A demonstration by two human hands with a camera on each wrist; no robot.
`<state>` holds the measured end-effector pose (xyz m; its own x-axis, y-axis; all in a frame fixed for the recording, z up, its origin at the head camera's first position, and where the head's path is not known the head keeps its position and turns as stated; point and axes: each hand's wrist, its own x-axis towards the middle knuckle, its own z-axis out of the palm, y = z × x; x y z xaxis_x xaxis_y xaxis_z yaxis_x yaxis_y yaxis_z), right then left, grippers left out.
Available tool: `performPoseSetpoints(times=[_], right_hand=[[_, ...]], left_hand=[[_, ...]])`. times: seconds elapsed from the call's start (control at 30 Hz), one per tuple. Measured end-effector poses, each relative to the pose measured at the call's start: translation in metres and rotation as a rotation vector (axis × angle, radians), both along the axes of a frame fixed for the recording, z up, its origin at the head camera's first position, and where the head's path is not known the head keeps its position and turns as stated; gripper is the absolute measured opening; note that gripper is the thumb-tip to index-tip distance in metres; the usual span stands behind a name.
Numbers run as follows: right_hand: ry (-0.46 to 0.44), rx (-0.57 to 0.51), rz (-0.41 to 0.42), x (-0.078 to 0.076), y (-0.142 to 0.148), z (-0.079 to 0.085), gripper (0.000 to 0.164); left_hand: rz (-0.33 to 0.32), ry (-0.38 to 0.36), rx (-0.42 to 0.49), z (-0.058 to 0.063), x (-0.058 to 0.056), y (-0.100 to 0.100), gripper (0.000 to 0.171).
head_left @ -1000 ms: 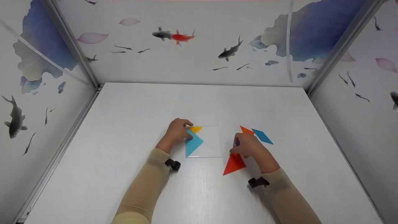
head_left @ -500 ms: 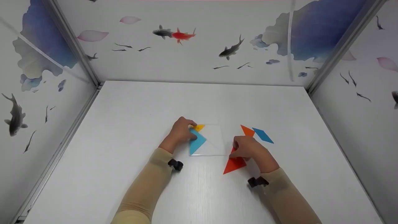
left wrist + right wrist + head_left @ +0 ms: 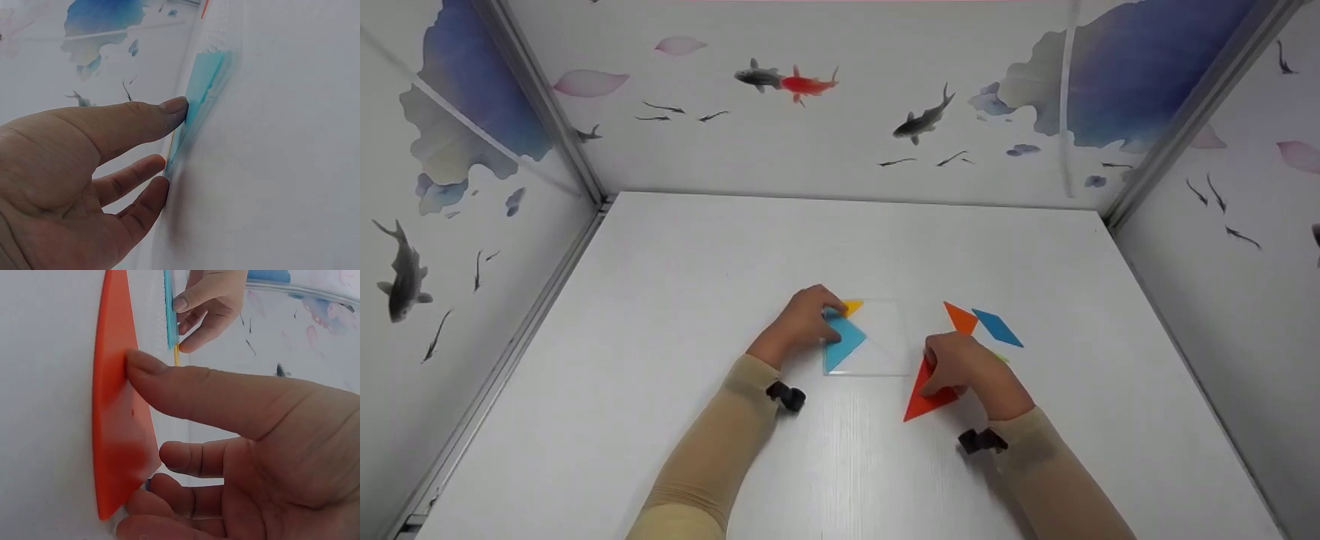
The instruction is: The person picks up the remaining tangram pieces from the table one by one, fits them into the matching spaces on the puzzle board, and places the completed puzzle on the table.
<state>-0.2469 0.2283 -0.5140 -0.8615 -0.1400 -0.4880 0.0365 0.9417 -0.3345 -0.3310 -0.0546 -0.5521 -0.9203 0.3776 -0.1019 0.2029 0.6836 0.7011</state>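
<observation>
My left hand (image 3: 810,315) is at the upper left corner of a clear square tray (image 3: 885,367). Its thumb lies on a light blue triangle (image 3: 844,341) in the tray, and its fingers reach the tray's edge beside a small yellow triangle (image 3: 853,307), partly covered. My right hand (image 3: 964,364) holds a large red triangle (image 3: 921,401), flat tangram-like, with thumb on its face and curled fingers at its far edge, seen closely in the right wrist view. A small dark blue bit (image 3: 148,484) shows beside those fingers, mostly hidden.
Beyond the right hand lie an orange piece (image 3: 961,318) and a blue parallelogram (image 3: 999,328). A yellow-green piece (image 3: 1001,358) peeks out from behind that hand. Printed walls (image 3: 840,150) stand along the back and both sides of the white table (image 3: 840,247).
The left hand and the tray have shifted slightly right. The right thumb has moved down onto the red triangle; the purple bit seen between the right fingers is now hidden in the head view.
</observation>
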Motion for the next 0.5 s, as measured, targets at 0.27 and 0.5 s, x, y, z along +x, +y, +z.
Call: performPoseSetpoints(times=[0.27, 0.5], right_hand=[[0.022, -0.033, -0.023, -0.0047, 0.003, -0.0021, 0.042], [0.016, -0.04, -0.041, -0.0056, 0.0029, -0.0033, 0.043]], left_hand=[[-0.033, 0.052, -0.003, -0.002, -0.0038, 0.0017, 0.039], [-0.022, 0.028, -0.019, -0.0039, -0.0047, 0.0029, 0.038]])
